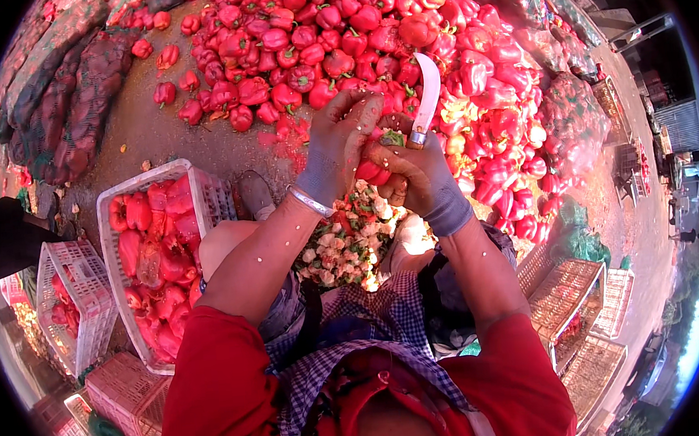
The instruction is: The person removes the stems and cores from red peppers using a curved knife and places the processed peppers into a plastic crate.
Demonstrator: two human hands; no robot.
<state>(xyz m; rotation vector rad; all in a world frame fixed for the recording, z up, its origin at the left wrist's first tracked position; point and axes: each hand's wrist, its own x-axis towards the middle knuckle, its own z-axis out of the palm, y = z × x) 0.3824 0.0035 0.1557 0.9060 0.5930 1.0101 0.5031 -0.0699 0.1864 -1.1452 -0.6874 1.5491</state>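
Observation:
Both my hands wear stained grey gloves and meet in front of me, above a heap of pepper cores. My right hand (421, 172) grips a knife with a curved blade (429, 91), its tip pointing up and away. A red bell pepper (372, 173) sits between the hands, mostly covered by fingers. The curled fingers of my left hand (336, 147) close on its left side. A green stem end (392, 138) shows beside the right hand's fingers. Below lie the pale cores and seeds (351, 238), between my legs.
A large pile of red bell peppers (304, 39) spreads ahead. At my left stands a white crate (109, 235) of opened red peppers, with another crate (86, 277) beyond. Filled mesh sacks (74, 107) lie far left and right. Stacked baskets (570, 296) stand at my right.

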